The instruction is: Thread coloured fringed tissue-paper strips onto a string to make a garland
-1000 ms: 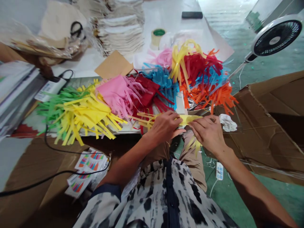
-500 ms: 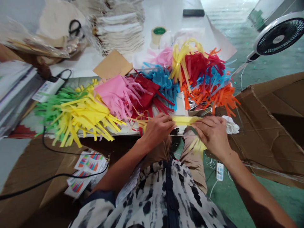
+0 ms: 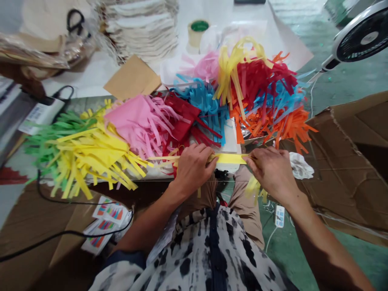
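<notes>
Stretched level between my hands is a yellow paper tassel, its middle folded into a narrow band. My left hand pinches one end of the band, and thin fringe strips trail out leftward past it. At the other end my right hand grips the band with thumb and fingers, yellow fringe hanging below. Just beyond my hands lie fringed paper bunches: yellow, green, pink, dark red and blue. Orange fringe spreads at the right of the pile.
Farther back are a tape roll, a brown card square, stacked cream cloth and black-handled scissors. A fan stands at right above cardboard. A black cable crosses at lower left.
The yellow band between my hands now looks flatter and straighter, and my left thumb sits differently along it. The view has shifted slightly, with the table things appearing nearer.
</notes>
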`<state>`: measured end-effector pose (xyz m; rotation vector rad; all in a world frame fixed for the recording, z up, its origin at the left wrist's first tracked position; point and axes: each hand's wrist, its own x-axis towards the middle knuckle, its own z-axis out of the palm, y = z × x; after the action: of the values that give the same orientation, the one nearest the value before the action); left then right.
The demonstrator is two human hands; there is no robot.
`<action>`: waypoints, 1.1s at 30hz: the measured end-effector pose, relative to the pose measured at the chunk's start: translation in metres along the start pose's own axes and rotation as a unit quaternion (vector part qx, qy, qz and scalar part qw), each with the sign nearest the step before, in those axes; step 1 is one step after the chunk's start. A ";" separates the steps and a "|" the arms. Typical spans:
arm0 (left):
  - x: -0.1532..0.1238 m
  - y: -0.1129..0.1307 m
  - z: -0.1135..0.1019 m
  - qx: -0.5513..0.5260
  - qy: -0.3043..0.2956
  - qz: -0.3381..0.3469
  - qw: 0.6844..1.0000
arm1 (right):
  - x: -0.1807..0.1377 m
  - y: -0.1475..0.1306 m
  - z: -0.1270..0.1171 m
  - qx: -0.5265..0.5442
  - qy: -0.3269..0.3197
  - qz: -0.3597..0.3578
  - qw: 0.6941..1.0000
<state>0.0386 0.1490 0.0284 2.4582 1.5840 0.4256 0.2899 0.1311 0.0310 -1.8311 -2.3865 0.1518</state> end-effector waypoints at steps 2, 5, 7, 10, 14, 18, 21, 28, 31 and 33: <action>-0.001 -0.002 0.000 -0.013 0.002 0.002 1.000 | 0.001 0.002 0.000 0.003 -0.001 -0.001 1.000; -0.003 -0.004 0.001 -0.027 0.003 0.007 1.000 | 0.003 0.004 0.001 0.005 0.001 0.003 1.000; -0.003 -0.004 0.002 -0.033 0.003 0.010 0.999 | 0.005 0.004 0.002 0.001 0.000 0.004 1.000; -0.003 -0.003 0.002 -0.021 0.006 0.012 1.000 | 0.005 0.003 0.003 -0.022 0.007 0.005 1.000; -0.003 0.002 0.002 0.032 0.024 0.024 0.999 | -0.004 -0.002 0.004 -0.087 0.101 0.012 0.991; -0.002 0.005 0.005 0.060 0.062 0.078 0.993 | -0.020 -0.012 0.009 -0.088 0.169 -0.100 0.977; -0.001 0.003 0.009 0.046 0.095 0.175 0.979 | -0.028 -0.018 0.016 -0.056 0.163 -0.155 0.973; -0.008 -0.025 -0.004 0.051 0.060 0.235 0.969 | -0.033 -0.004 0.020 -0.037 0.164 -0.146 0.975; -0.012 -0.043 -0.020 0.063 0.082 0.172 0.980 | -0.035 0.004 0.016 -0.035 0.164 -0.129 0.977; -0.013 -0.044 -0.029 0.078 0.125 0.114 0.982 | -0.035 0.004 0.012 -0.038 0.158 -0.118 0.980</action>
<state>-0.0142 0.1556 0.0400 2.8161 1.4759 0.6959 0.3006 0.0982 0.0172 -1.4515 -2.3783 -0.2393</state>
